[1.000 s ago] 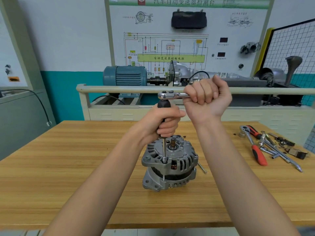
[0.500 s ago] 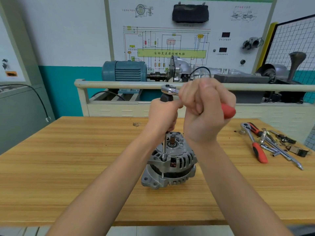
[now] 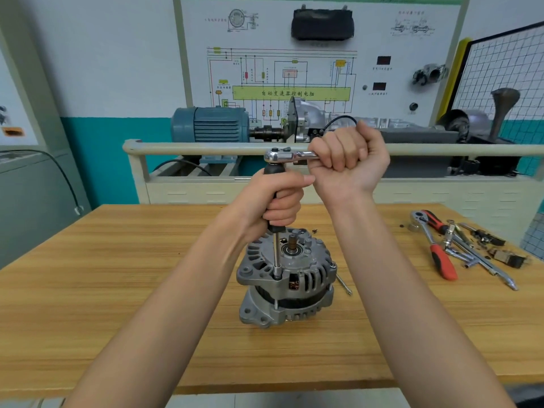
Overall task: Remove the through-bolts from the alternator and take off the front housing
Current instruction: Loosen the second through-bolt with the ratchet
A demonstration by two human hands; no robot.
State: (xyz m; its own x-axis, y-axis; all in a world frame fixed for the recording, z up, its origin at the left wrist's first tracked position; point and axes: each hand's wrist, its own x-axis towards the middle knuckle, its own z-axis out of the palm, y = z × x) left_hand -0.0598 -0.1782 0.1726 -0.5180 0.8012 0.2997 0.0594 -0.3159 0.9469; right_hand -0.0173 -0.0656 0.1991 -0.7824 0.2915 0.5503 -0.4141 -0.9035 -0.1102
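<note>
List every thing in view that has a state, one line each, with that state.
alternator: upright on the table, housing still on
extension driver: vertical, tip seated on a through-bolt
ratchet: horizontal atop the driver
left hand: grips the driver's black handle
right hand: grips the ratchet handle
loose bolt: lying on the table beside the alternator
spare ratchet: lying on the table, unused

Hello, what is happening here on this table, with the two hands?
A person is working on an alternator standing on the wooden table. The left hand grips the black handle of an extension bar seated on a through-bolt; the right hand grips the ratchet on top. The front housing is not yet off.
</note>
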